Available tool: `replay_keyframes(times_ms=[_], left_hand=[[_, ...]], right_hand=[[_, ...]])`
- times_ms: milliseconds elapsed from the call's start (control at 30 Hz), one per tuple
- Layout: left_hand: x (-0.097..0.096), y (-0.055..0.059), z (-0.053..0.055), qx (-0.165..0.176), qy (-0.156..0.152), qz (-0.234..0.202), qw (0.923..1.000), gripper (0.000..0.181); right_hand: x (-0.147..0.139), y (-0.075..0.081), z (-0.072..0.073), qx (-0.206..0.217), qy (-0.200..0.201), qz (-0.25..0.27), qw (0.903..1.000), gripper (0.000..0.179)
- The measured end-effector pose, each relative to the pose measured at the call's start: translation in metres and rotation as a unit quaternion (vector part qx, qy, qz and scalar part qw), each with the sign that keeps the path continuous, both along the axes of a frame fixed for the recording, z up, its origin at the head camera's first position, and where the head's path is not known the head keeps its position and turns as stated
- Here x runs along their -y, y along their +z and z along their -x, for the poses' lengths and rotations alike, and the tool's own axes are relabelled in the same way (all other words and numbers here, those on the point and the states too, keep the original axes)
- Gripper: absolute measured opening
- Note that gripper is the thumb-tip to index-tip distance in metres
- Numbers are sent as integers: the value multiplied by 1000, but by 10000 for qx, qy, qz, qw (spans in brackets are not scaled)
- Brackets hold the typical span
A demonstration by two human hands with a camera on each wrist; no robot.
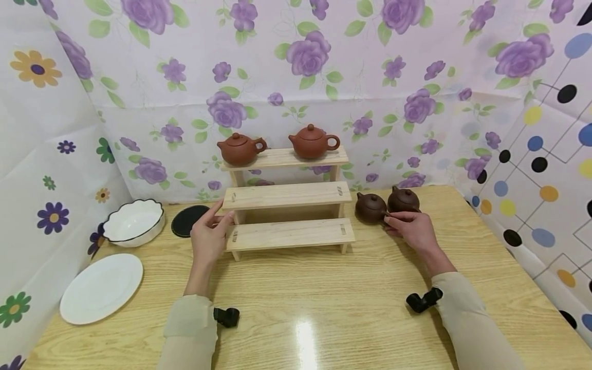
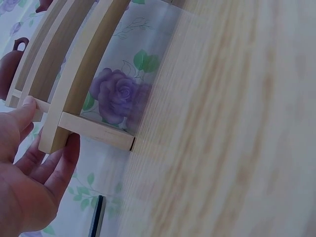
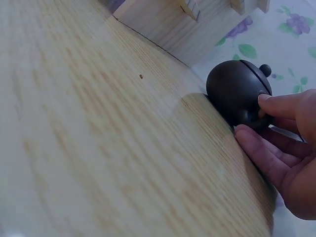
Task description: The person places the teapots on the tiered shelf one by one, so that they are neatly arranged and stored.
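A three-tier wooden display stand [image 1: 289, 194] stands at the middle of the table. My left hand [image 1: 210, 235] grips its left end; in the left wrist view, the thumb and fingers [image 2: 64, 168] close round the ends of the boards. On the top tier sit two reddish-brown teapots, one at the left [image 1: 239, 149] and one at the right [image 1: 311, 142]. To the right of the stand, my right hand [image 1: 412, 231] pinches the handle of a dark brown teapot [image 1: 370, 207], which rests on the table. A second dark teapot [image 1: 403, 199] is just behind that hand, partly hidden.
At the left of the table [image 1: 287, 293] are a white scalloped bowl [image 1: 134, 223] with a dark rim, a white plate [image 1: 103, 289] and a flat black disc [image 1: 188, 220] beside the stand. A flowered sheet [image 1: 259, 72] hangs along the back edge, with patterned sheets on both sides.
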State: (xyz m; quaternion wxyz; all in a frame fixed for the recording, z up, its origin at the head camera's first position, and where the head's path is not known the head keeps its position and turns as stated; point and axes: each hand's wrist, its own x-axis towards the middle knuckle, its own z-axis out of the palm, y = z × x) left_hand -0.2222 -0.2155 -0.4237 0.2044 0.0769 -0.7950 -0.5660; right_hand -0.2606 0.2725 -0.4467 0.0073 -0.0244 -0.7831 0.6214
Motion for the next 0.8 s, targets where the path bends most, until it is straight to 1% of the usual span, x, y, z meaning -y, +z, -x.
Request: replay_keyframes(times_ms=[167, 300, 533, 667, 800], left_hand=[[0, 0, 1, 15, 31, 11, 10000, 48], [-1, 0, 0, 34, 71, 24, 10000, 47], [-2, 1, -1, 27, 70, -3, 10000, 48], [-2, 1, -2, 39, 73, 8, 10000, 49], [-2, 1, -1, 6, 68, 6, 10000, 48]], right_hand=[[-1, -2, 0, -64, 18, 77, 9999, 42], [-1, -2, 0, -115, -54, 93, 9999, 40], [-1, -6, 3, -173, -225, 329, 9991, 42], [0, -6, 4, -189, -265, 329, 9989, 41], [1, -4, 2, -201, -227, 280, 9991, 41]])
